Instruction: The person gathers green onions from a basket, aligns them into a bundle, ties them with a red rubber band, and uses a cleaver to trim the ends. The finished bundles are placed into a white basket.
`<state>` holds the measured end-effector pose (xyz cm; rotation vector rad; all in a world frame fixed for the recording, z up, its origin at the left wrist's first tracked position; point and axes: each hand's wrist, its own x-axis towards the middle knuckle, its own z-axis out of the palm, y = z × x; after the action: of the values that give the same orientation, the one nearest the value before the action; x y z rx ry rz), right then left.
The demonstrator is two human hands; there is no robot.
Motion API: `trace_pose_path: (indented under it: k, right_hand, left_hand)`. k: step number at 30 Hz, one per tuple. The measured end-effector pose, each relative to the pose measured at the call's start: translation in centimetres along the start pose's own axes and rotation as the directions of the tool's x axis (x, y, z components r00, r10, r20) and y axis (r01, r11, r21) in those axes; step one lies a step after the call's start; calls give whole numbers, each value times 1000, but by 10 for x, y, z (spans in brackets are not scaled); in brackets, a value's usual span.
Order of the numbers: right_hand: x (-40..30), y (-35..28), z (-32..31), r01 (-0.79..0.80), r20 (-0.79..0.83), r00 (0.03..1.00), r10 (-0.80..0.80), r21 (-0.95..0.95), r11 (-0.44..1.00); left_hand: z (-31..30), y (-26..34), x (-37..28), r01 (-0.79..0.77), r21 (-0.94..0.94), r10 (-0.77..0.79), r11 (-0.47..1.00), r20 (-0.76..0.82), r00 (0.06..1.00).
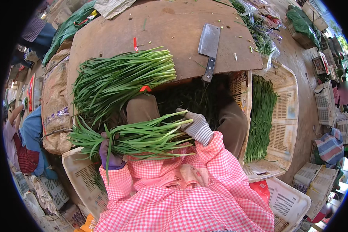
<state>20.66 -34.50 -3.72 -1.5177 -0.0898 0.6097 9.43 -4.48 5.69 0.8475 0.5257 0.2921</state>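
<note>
A loose bunch of long green garlic chives point(150, 136) lies across my lap. My left hand point(110, 149), in a purple glove, grips it toward the leafy end, with a few leaves drooping over the fingers. At the pale cut ends is my right hand point(198, 127) in a grey striped glove; its fingers touch some stems, and their exact grip is partly hidden. Just beyond my knees, a larger pile of chives point(124, 75) rests on the wooden board point(177, 34), pale ends to the right. Red tape strips point(145, 88) show at that pile's edges.
A cleaver point(210, 49) lies on the board, its black handle jutting past the near edge. On the right stands a white plastic crate point(284, 116) holding stacked chives point(259, 121). Another crate point(81, 177) is at my left, beside a brown wrapped bale point(56, 116). People work at far left.
</note>
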Motion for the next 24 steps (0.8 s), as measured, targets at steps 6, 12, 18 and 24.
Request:
trace_pose_path:
  k: [6, 12, 18, 24]
  right_hand:
    - [-19, -71, 17, 133, -5, 989, -150, -440, 888]
    - [-37, -113, 8, 69, -158, 987, -26, 271, 960]
    - [-53, -117, -38, 228, -508, 856, -98, 201, 953]
    - [-67, -96, -82, 54, -486, 822, -296, -450, 891]
  left_hand:
    - [-11, 5, -3, 43, -23, -44, 999, -12, 999]
    - [-4, 12, -1, -6, -64, 7, 998, 16, 1000]
    - [-5, 7, -5, 7, -118, 12, 993, 163, 987]
    - [-37, 19, 11, -80, 330, -10, 941, 264, 964]
